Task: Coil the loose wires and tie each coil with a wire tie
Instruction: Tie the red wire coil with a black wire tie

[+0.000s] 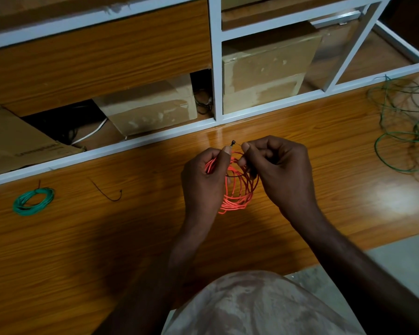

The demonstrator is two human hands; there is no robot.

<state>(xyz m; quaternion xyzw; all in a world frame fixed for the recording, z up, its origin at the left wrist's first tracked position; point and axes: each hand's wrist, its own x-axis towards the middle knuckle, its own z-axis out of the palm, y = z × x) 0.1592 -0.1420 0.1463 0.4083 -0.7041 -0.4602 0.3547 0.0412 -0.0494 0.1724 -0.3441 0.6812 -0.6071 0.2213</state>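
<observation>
While held up just above the glossy wood-grain tabletop (300, 131), bright orange-red thin wire coil (237, 187) hanging in loose, uneven loops between both hands, strands fanned rather than packed tight. Left hand (203, 180) clenched around the coil's upper left side, thumb pressed up near the small black head of a thin black wire tie (233, 143). Right hand (279, 163) closed too, fingertips pinching the tie's thin tail just beside that head (tie's path around the coil mostly lost behind fingers, only a dark arc showing through the loops). Hard to say whether the tail is through the head.

Off to the left, flat on the table: neat green wire coil (33, 201), a short dark tail sticking up from it, and a spare black wire tie (107, 192) lying loose, well apart from the hands. Far right, loose green wire tangle (404, 124), cut off by the frame edge.

Behind, white-framed shelf unit (217, 68) with brown cardboard boxes (264, 76) in its compartments; dark cables and a white cord (90, 134) in the shadowed left bay, details murky.
</observation>
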